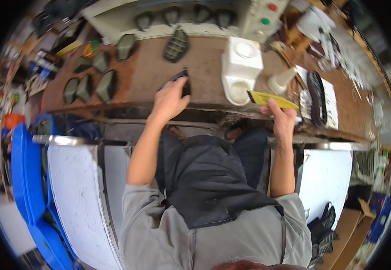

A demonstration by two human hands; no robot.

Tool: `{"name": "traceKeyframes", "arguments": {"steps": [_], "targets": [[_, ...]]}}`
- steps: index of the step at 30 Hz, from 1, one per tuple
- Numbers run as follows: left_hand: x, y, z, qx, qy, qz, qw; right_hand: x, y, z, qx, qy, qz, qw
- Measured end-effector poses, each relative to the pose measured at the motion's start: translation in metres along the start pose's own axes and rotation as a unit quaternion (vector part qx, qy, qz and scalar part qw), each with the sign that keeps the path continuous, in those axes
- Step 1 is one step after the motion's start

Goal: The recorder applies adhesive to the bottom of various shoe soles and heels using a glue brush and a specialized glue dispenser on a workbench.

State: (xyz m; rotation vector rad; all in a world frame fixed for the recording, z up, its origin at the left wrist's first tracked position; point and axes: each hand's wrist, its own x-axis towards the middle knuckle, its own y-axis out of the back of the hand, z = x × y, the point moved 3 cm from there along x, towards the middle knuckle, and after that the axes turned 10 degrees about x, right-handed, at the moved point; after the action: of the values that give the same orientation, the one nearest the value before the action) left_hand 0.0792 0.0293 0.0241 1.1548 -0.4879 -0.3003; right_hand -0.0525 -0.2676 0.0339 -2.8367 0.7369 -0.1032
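Note:
My left hand (170, 100) is over the workbench near its front edge, fingers curled round a small dark piece (186, 86), mostly hidden by the hand. In my right hand (280, 116) is a flat yellow tool (274, 100) with a dark tip pointing left. That tip is close above the round cup of a white dispenser (240, 90); whether they touch I cannot tell. Beyond my left hand lies a dark green moulded piece (176, 46) with a grid of raised blocks.
Several dark green moulded pieces (106, 86) are grouped at the left of the bench (150, 63). A cream cone (282, 81) and a long black object (315, 99) occupy the right. Behind stands a pale machine (267, 18) with red and green buttons.

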Motion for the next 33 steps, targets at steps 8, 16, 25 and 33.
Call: {"name": "traceKeyframes", "arguments": {"steps": [8, 16, 25, 33], "targets": [[-0.051, -0.009, 0.029, -0.44, 0.072, -0.002, 0.895, 0.021, -0.02, 0.015, -0.129, 0.056, -0.086, 0.986], [-0.055, -0.031, 0.029, -0.525, 0.107, -0.014, 0.844, 0.034, -0.033, 0.018, -0.261, 0.099, -0.131, 0.951], [-0.046, 0.0, 0.046, -0.302, -0.006, 0.08, 0.95, 0.034, -0.034, 0.01, -0.219, -0.012, -0.091, 0.971], [-0.059, 0.029, 0.077, -0.22, -0.118, 0.127, 0.96, -0.012, -0.069, -0.061, 0.087, 0.075, -0.195, 0.974]]}}
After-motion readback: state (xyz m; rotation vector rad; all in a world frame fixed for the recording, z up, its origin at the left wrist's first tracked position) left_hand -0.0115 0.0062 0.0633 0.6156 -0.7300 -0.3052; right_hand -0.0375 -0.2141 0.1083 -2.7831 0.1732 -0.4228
